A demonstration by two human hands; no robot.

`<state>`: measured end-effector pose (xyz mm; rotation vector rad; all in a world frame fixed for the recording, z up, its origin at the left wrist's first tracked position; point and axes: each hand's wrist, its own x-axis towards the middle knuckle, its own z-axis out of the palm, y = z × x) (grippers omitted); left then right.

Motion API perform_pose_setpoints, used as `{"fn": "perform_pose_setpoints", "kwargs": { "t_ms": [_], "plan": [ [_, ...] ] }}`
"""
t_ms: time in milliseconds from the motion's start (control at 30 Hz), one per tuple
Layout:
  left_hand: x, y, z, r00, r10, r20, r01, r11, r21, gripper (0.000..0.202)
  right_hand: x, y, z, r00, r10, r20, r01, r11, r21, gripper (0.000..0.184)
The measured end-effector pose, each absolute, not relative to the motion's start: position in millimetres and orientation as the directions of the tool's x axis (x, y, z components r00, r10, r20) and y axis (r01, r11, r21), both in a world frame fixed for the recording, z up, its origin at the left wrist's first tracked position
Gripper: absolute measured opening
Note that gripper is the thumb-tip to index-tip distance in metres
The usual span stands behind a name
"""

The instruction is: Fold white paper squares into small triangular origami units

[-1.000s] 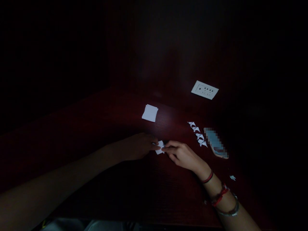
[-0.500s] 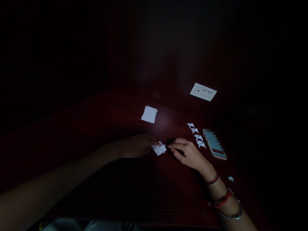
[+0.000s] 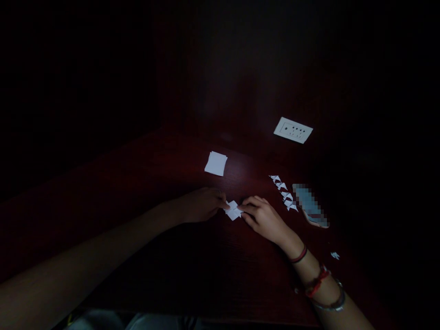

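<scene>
A small folded piece of white paper (image 3: 234, 211) lies on the dark red table between my two hands. My left hand (image 3: 205, 204) comes in from the left, its thumb and fingertips closed on the paper's left edge. From the right, my right hand (image 3: 264, 217) grips the opposite edge with bent fingers. Several folded white paper pieces (image 3: 283, 192) form a slanting row to the right of my right hand. Behind my hands rests a stack of square white paper sheets (image 3: 216, 164).
A phone (image 3: 311, 206), its screen blurred out, lies right of the folded row. Small white scraps (image 3: 335, 255) are nearer the right side. A white socket plate (image 3: 293, 130) is on the wall at the back. The surroundings are very dark.
My right hand has closed the gap and now touches the paper's right edge. The folded paper looks flatter, its raised flaps pressed down. The whole view has shifted slightly.
</scene>
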<state>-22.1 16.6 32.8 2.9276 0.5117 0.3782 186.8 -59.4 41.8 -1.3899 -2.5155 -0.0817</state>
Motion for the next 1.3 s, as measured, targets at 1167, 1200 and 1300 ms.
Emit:
{"fn": "perform_pose_setpoints", "kwargs": {
  "t_ms": [1167,1200,1300],
  "plan": [
    [-34.2,25.0,47.8,0.965,0.218,0.148,0.172,-0.946,0.273,0.043,181.3,-58.9,46.1,-0.641,0.750,0.161,0.759,0.651,-0.013,0.039],
    [-34.5,24.5,48.3,0.965,0.219,0.146,0.173,-0.946,0.273,0.044,181.6,-58.9,46.0,-0.641,0.748,0.169,0.756,0.654,-0.031,0.039],
    [-35.1,21.7,49.8,0.963,0.212,0.166,0.162,-0.949,0.271,0.043,182.7,-57.9,45.1,-0.637,0.746,0.192,0.742,0.662,-0.110,0.040]
  ]
}}
